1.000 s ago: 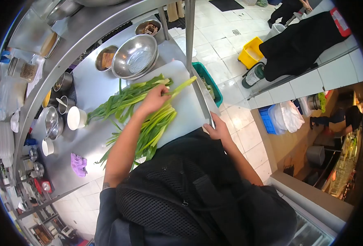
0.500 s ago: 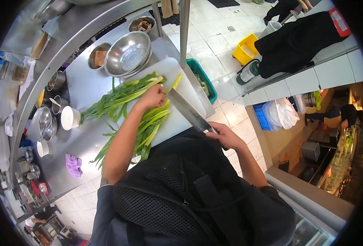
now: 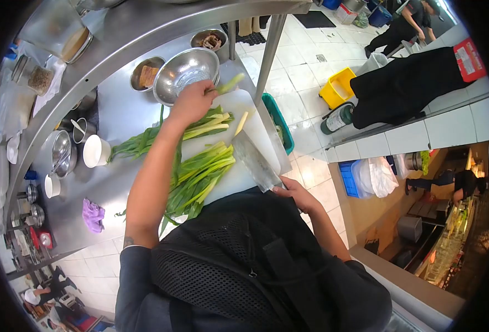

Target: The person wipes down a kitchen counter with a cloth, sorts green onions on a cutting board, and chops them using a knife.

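Observation:
My left hand (image 3: pixel 195 102), closed on a blurred spring onion stalk (image 3: pixel 231 83), is raised beside the steel colander (image 3: pixel 170 91). My right hand (image 3: pixel 298 195) grips the handle of a cleaver (image 3: pixel 257 165), whose broad blade lies low over the white cutting board (image 3: pixel 266 141). On the board a bunch of spring onions (image 3: pixel 203 169) rests with its pale ends toward the blade. A second bunch (image 3: pixel 139 141) lies farther up the board and onto the steel table. One pale stalk piece (image 3: pixel 241 123) sits apart near the cleaver's tip.
Behind the board are a bowl with a brown block (image 3: pixel 147 76) and a bowl with brown pieces (image 3: pixel 210 41). White tubs (image 3: pixel 95 151) and a purple cloth (image 3: pixel 93 214) are at left. A green bin (image 3: pixel 282 130) stands beyond the table edge. Other people (image 3: pixel 404 27) are farther off.
My left hand has moved up from the near bunch toward the colander, lifting a stalk. The cleaver has turned to show more of its flat face. The whole view has shifted slightly.

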